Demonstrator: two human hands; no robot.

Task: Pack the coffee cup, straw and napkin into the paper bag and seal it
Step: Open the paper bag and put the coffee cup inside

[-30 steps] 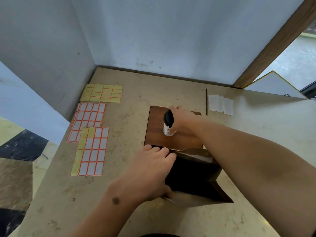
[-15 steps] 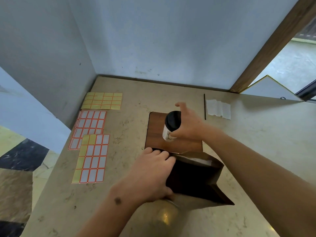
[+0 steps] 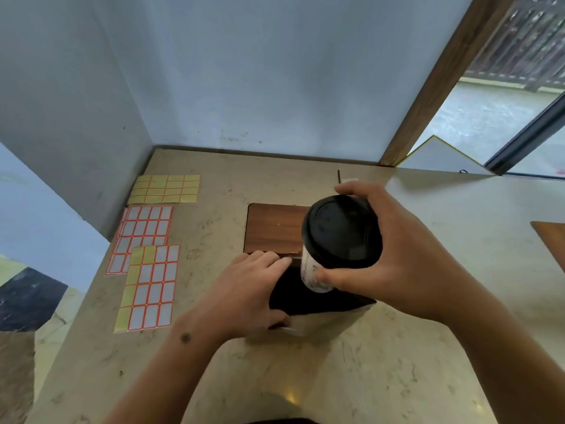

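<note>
My right hand (image 3: 394, 255) grips a white paper coffee cup with a black lid (image 3: 339, 234) and holds it in the air right over the dark mouth of the brown paper bag (image 3: 293, 296). The bag stands on the counter in front of me. My left hand (image 3: 247, 295) clasps the bag's left rim and keeps the mouth spread. A thin black straw (image 3: 338, 176) lies at the back of the counter. Beside it only a corner of the white napkin (image 3: 351, 180) shows above my right fingers.
A dark wooden board (image 3: 272, 228) lies flat just behind the bag. Three sheets of orange-edged stickers (image 3: 146, 270) lie along the counter's left side. Blue-white walls close the back and left. Another wooden edge (image 3: 550, 243) shows at far right.
My right hand lifted the cup off the wooden board and carried it toward me, over the bag's mouth. My left hand stayed on the bag's rim.
</note>
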